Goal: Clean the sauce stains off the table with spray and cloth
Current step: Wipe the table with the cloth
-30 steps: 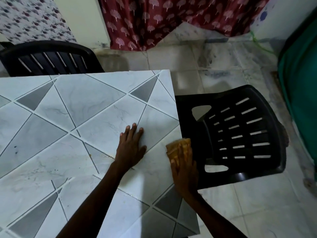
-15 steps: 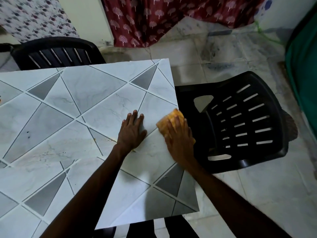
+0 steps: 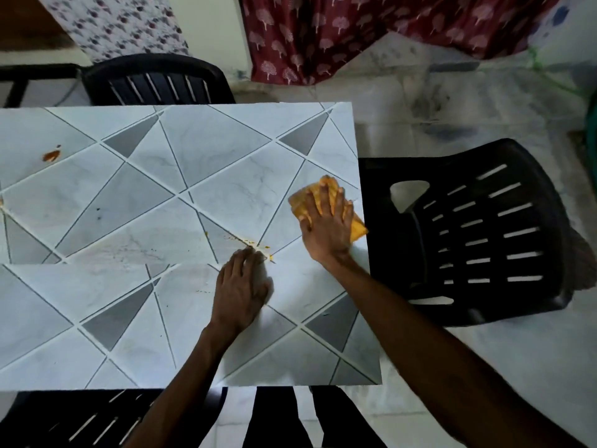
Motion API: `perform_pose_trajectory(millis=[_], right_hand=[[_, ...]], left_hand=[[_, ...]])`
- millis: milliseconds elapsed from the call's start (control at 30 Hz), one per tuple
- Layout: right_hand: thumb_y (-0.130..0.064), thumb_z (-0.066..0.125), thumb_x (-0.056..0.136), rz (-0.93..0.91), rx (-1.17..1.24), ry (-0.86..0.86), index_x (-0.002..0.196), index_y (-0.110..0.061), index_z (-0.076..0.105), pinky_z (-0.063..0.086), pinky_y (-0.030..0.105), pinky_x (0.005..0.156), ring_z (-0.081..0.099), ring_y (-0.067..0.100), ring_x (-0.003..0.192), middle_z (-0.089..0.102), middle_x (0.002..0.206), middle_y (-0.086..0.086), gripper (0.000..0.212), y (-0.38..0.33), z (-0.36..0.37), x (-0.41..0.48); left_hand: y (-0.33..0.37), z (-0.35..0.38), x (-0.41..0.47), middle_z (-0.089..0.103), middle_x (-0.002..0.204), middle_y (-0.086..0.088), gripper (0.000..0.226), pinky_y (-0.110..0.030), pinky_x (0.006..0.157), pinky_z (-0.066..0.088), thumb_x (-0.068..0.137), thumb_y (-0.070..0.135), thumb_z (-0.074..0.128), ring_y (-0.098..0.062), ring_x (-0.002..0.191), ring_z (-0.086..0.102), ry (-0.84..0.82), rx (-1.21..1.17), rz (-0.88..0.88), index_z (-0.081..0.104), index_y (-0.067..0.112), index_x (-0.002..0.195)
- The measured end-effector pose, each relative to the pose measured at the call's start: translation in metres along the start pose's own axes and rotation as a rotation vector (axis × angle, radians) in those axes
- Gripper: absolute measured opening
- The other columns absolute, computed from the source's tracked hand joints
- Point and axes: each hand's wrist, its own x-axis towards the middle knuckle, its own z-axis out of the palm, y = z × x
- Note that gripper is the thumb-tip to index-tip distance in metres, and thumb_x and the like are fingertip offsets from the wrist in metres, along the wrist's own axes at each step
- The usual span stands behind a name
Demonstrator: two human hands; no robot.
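Observation:
A yellow cloth (image 3: 358, 226) lies on the grey-and-white patterned table (image 3: 135, 195) near its right edge. My right hand (image 3: 326, 221) presses flat on the cloth with fingers spread. My left hand (image 3: 240, 289) rests flat on the table, nearer to me and left of the cloth. Small yellow sauce flecks (image 3: 255, 245) sit just beyond my left fingertips. An orange-brown sauce stain (image 3: 51, 155) marks the far left of the table. No spray bottle is in view.
A black plastic chair (image 3: 478, 234) stands tight against the table's right edge. Another black chair (image 3: 155, 79) is behind the far edge, and a third chair (image 3: 90, 418) sits under the near edge. A red curtain (image 3: 323, 30) hangs at the back.
My right hand has slid the cloth away from me along the table's right edge. My left hand has drawn back toward me. The view has widened, showing the stain at the far left.

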Motion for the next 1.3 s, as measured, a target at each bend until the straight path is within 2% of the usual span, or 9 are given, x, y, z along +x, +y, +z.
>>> perform_pose_trajectory(millis=[233, 367, 467, 633, 767, 900, 1067, 1200, 1300], right_hand=[[-0.051, 0.044, 0.096, -0.358, 0.01, -0.103, 0.151, -0.035, 0.038, 0.026, 0.058, 0.115, 0.026, 0.036, 0.149, 0.031, 0.163, 0.001, 0.058, 0.02, -0.003, -0.15], [-0.056, 0.038, 0.095, -0.174, -0.05, -0.084, 0.152, -0.033, 0.04, 0.026, 0.057, 0.117, 0.027, 0.037, 0.148, 0.032, 0.162, 0.003, 0.061, 0.063, -0.01, -0.101], [-0.052, 0.035, 0.097, -0.055, -0.037, -0.023, 0.153, -0.033, 0.037, 0.016, 0.057, 0.122, 0.016, 0.041, 0.152, 0.026, 0.165, 0.005, 0.06, 0.02, -0.007, -0.038], [-0.052, 0.033, 0.099, -0.451, -0.078, -0.095, 0.158, -0.035, 0.022, 0.018, 0.055, 0.12, 0.009, 0.038, 0.154, 0.017, 0.168, 0.0, 0.062, -0.039, 0.002, -0.089], [-0.057, 0.038, 0.098, -0.666, -0.071, -0.19, 0.154, -0.04, 0.03, 0.02, 0.053, 0.12, 0.017, 0.032, 0.153, 0.02, 0.167, -0.004, 0.059, 0.009, -0.002, -0.158], [-0.058, 0.037, 0.096, -0.418, -0.098, -0.155, 0.153, -0.034, 0.036, 0.027, 0.056, 0.116, 0.023, 0.036, 0.15, 0.027, 0.165, 0.003, 0.062, 0.052, -0.007, -0.107], [-0.053, 0.034, 0.095, -0.076, -0.025, -0.046, 0.151, -0.031, 0.04, 0.022, 0.053, 0.119, 0.02, 0.041, 0.149, 0.024, 0.165, 0.004, 0.061, -0.045, 0.001, -0.014], [-0.048, 0.043, 0.095, -0.494, -0.049, -0.093, 0.155, -0.033, 0.033, 0.028, 0.053, 0.116, 0.025, 0.039, 0.149, 0.026, 0.165, 0.001, 0.062, -0.105, 0.013, -0.061], [-0.052, 0.043, 0.098, -0.689, -0.027, -0.166, 0.154, -0.036, 0.034, 0.022, 0.049, 0.12, 0.02, 0.034, 0.152, 0.024, 0.166, -0.001, 0.058, -0.081, 0.015, -0.122]], left_hand=[[-0.028, -0.009, -0.029, 0.04, 0.152, -0.011, 0.073, -0.046, 0.108, 0.04, 0.087, 0.054, 0.048, -0.034, 0.137, 0.039, 0.028, 0.018, -0.11, 0.043, 0.009, 0.144], [-0.033, -0.009, -0.046, 0.044, 0.147, -0.012, 0.07, -0.046, 0.106, 0.042, 0.088, 0.051, 0.05, -0.034, 0.134, 0.044, 0.078, -0.029, -0.186, 0.044, 0.007, 0.142], [-0.037, -0.002, -0.063, 0.045, 0.146, -0.014, 0.067, -0.047, 0.105, 0.043, 0.088, 0.049, 0.05, -0.035, 0.132, 0.045, 0.063, -0.004, -0.244, 0.046, 0.008, 0.14], [-0.042, 0.002, -0.077, 0.042, 0.149, -0.013, 0.065, -0.049, 0.106, 0.041, 0.09, 0.05, 0.041, -0.037, 0.133, 0.042, 0.049, 0.041, -0.275, 0.045, 0.013, 0.143], [-0.042, -0.001, -0.081, 0.04, 0.151, -0.012, 0.063, -0.05, 0.106, 0.04, 0.09, 0.049, 0.041, -0.037, 0.135, 0.04, 0.068, 0.025, -0.29, 0.044, 0.017, 0.144], [-0.031, -0.004, -0.079, 0.044, 0.148, -0.015, 0.062, -0.052, 0.104, 0.04, 0.087, 0.045, 0.043, -0.041, 0.135, 0.04, 0.092, 0.021, -0.317, 0.048, 0.014, 0.141], [-0.049, -0.004, -0.076, 0.041, 0.15, -0.01, 0.061, -0.046, 0.106, 0.039, 0.09, 0.05, 0.047, -0.034, 0.135, 0.041, 0.084, -0.029, -0.314, 0.047, 0.019, 0.142], [-0.078, -0.015, -0.074, 0.043, 0.149, -0.006, 0.059, -0.045, 0.106, 0.04, 0.09, 0.052, 0.049, -0.031, 0.135, 0.041, 0.143, -0.028, -0.332, 0.049, 0.021, 0.141], [-0.102, -0.022, -0.074, 0.044, 0.148, -0.008, 0.061, -0.046, 0.107, 0.039, 0.091, 0.055, 0.045, -0.032, 0.135, 0.042, 0.156, -0.017, -0.353, 0.049, 0.019, 0.14]])
